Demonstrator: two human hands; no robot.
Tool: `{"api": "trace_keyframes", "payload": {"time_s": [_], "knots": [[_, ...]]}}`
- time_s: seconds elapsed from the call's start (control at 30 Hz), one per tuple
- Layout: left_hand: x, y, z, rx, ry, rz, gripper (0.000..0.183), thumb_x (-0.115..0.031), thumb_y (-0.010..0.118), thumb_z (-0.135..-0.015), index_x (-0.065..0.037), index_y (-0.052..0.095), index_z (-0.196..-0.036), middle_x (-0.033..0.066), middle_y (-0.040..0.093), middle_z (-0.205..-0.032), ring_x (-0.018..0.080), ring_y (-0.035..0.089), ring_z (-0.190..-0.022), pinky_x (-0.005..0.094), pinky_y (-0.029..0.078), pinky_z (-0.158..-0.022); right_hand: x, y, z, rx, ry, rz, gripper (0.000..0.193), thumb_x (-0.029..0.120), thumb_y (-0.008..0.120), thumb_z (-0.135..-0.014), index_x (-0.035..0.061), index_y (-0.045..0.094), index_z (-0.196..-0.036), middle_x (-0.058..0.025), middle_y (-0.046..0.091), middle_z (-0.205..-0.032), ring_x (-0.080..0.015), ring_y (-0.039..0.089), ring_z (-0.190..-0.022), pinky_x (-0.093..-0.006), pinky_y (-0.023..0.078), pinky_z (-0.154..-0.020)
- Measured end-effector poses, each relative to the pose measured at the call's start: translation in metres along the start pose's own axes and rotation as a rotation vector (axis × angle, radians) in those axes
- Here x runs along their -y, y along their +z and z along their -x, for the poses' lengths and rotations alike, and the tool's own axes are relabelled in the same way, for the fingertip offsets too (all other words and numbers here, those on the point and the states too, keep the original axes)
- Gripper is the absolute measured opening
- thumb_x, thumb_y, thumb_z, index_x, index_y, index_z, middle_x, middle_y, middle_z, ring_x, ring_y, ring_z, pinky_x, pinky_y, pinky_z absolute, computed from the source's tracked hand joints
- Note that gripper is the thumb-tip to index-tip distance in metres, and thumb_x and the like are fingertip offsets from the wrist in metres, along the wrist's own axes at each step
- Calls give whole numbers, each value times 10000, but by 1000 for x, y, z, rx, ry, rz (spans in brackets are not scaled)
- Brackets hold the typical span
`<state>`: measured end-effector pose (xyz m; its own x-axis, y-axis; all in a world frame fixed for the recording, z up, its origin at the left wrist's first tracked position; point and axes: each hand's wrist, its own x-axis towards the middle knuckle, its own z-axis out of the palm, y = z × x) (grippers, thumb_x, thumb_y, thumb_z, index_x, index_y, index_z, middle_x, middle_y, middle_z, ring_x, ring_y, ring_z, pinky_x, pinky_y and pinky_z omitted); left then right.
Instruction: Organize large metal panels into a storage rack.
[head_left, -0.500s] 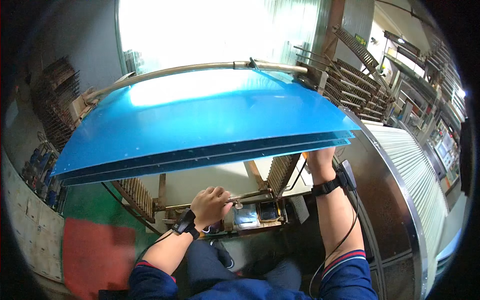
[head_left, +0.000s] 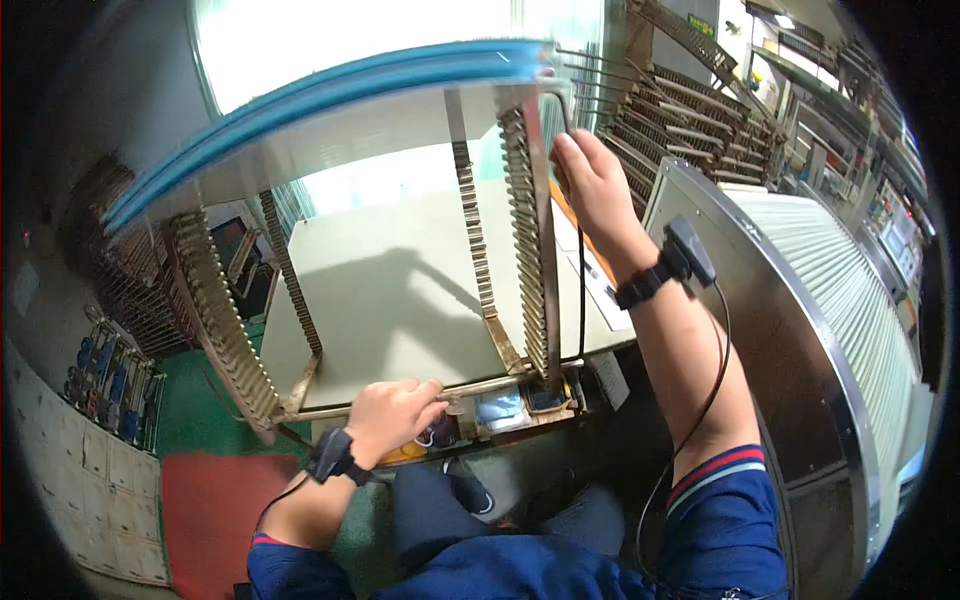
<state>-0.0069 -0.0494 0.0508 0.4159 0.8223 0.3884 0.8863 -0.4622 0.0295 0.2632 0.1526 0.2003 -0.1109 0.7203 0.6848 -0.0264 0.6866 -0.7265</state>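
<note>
A slotted metal rack [head_left: 537,250] with rows of teeth stands tilted up on the table in front of me. Several blue sheets [head_left: 330,85] sit stacked at its upper end, their pale underside facing me. My left hand [head_left: 392,415] is closed over the rack's near lower bar [head_left: 485,387]. Higher up, my right hand [head_left: 597,185] is closed at the rack's right side, by a dark bent rod [head_left: 582,300]; its fingertips are partly hidden. Black bands with small devices circle both wrists.
A pale tabletop [head_left: 390,270] lies beneath the rack. On my right stands a metal-edged cabinet [head_left: 760,330] with a ribbed top. More toothed racks [head_left: 680,130] are piled behind it. Small items fill a shelf [head_left: 500,412] under the table edge. Red matting [head_left: 215,520] covers the floor at left.
The rack has tipped upward and away, so the blue sheets now show edge-on and the toothed bars are exposed. My right hand has risen with it; my left hand stays at the lower bar.
</note>
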Motion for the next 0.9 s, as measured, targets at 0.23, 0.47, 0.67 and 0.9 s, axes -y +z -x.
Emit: {"api": "trace_keyframes", "payload": {"time_s": [0.23,0.47,0.67,0.9], "knots": [[5,-72,18,-116,100,-63,333,-255,730,-643,-119,659,-939,35,556,-675,259,584,-654,402,432,-614,-11,8,-9,-11,371,-52,258,253,512,-1011,86,542,-816,36,471,-670,-78,405,-548,-251,332,-490],[-1,-80,-12,-365,-17,-77,331,-216,756,-689,-69,647,-964,85,546,-802,301,527,-821,446,398,-860,-125,-24,30,-96,369,-52,162,211,496,-955,150,508,-805,43,470,-649,-89,398,-493,-267,324,-446],[54,-75,15,-418,25,-17,333,-114,825,-671,-101,493,-699,52,499,-700,291,502,-730,439,385,-843,-68,-4,65,28,452,-299,323,349,454,-1043,108,537,-844,31,476,-666,-85,429,-558,-244,363,-507],[188,-78,22,-394,-147,-152,203,-88,610,-937,-14,468,-812,154,567,-1040,330,535,-984,429,416,-968,-152,-30,117,148,316,511,282,279,562,-973,9,627,-1023,-119,646,-789,-207,626,-733,-368,512,-727]]}}
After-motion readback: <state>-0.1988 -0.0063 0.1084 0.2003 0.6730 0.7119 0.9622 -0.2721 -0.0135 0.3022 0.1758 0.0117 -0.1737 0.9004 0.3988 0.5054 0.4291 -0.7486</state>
